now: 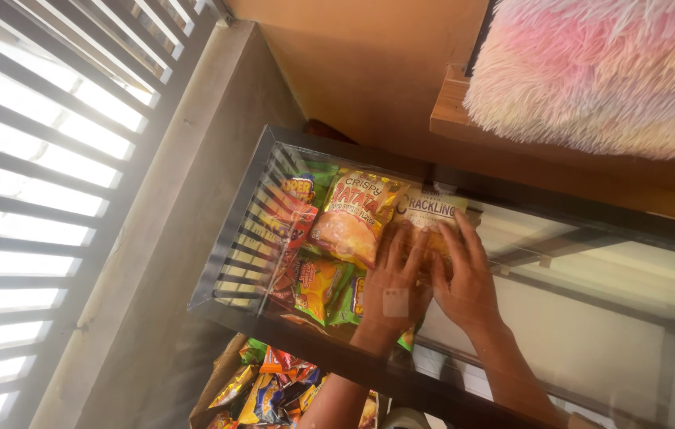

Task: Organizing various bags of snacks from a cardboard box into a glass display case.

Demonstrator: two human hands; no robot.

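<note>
Both my hands are inside a glass display case with a dark metal frame. My left hand and my right hand lie side by side, fingers spread, pressing on a pale yellow snack bag at the case's far side. An orange and yellow chip bag lies just left of my left hand. Red, green and yellow snack packs fill the left part of the case.
A cardboard box of more colourful snack bags stands below the case. A barred window is at the left. A fluffy pink and cream fabric rests on a wooden shelf at the upper right.
</note>
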